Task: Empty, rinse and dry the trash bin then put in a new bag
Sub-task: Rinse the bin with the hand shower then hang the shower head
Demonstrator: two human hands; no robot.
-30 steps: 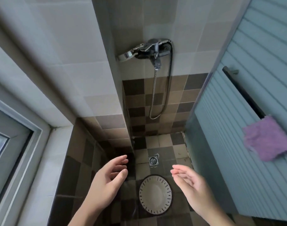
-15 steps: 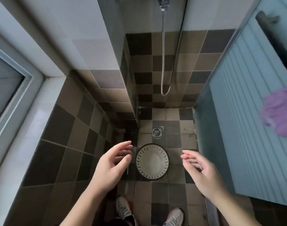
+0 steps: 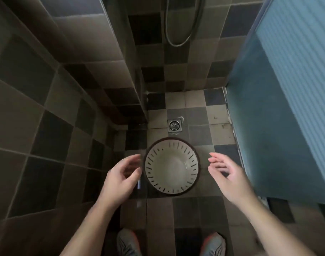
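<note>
My left hand [image 3: 121, 179] is held just left of the round pale plastic trash bin with slotted walls and a dark rim [image 3: 171, 166], palm turned toward it, fingers loosely curved and spread, gripping nothing; it's motion-blurred, and I can't tell if the fingertips touch the rim. My right hand [image 3: 227, 177] sits right of the bin, clearly apart from it, fingers nearly straight and relaxed, palm facing in, also holding nothing. The bin stands upright on the brown-and-grey checkered tile floor [image 3: 200, 122], seen from straight above, so I look down into its pale bottom; no bag visible inside. A small pale strip [image 3: 139, 184] lies at the bin's left edge, beside my left hand; too blurred to identify. Just beyond the bin, the square metal floor drain [image 3: 174, 125]. Further beyond the bin, the loop of a dark shower hose [image 3: 178, 39] hangs against the tiled back wall. Left of the bin, a tiled wall in the same checker pattern [image 3: 47, 108]. Right of the bin, a ribbed blue-grey panel [image 3: 287, 108]. Nearer me than the bin, the toes of my two grey shoes with reddish edging [image 3: 127, 243] on the floor.
</note>
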